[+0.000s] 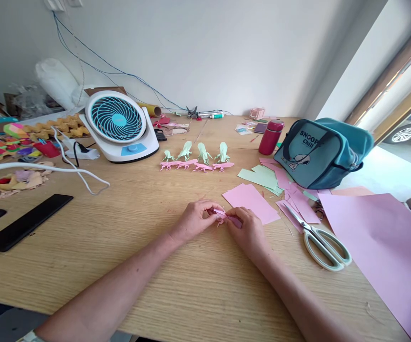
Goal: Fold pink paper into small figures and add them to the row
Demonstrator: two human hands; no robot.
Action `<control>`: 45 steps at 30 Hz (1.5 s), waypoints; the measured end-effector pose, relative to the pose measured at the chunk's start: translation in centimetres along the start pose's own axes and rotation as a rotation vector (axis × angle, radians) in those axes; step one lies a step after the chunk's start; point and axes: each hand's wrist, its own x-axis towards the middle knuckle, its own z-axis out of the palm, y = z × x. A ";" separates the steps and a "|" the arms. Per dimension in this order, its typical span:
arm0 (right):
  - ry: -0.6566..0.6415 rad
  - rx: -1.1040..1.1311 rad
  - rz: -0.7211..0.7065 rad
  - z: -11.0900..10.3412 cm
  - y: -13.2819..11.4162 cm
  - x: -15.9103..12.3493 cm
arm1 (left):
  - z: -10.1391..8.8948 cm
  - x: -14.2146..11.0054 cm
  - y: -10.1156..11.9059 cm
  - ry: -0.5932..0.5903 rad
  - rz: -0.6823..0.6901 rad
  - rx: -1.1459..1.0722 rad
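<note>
Between my hands, just above the table, is a small pink folded-paper figure with thin legs sticking out. My left hand pinches one end of it with thumb and fingertips. The other end is gripped by my right hand, its fingers curled over the paper. Close beyond my right hand lie flat pink paper sheets. Farther back, several finished pink paper figures stand in a row, with several pale green paper figures right behind them.
White-handled scissors lie right of my right hand, beside a large pink sheet. Green paper pieces, a red bottle and a teal bag stand behind. At left are a white fan, a cable and a black strip.
</note>
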 end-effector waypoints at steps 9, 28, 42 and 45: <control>-0.029 0.066 0.077 0.0 0.1 0.2 | 0.2 -0.1 0.0 -0.003 -0.049 -0.056; -0.027 0.173 0.089 0.0 0.4 0.1 | 0.1 -0.1 0.1 -0.032 -0.012 -0.087; -0.022 0.248 0.142 -0.1 0.1 0.2 | 0.2 -0.1 0.3 -0.019 -0.020 -0.101; -0.034 0.262 0.142 -0.1 0.2 0.2 | 0.2 -0.1 0.3 -0.039 -0.017 -0.086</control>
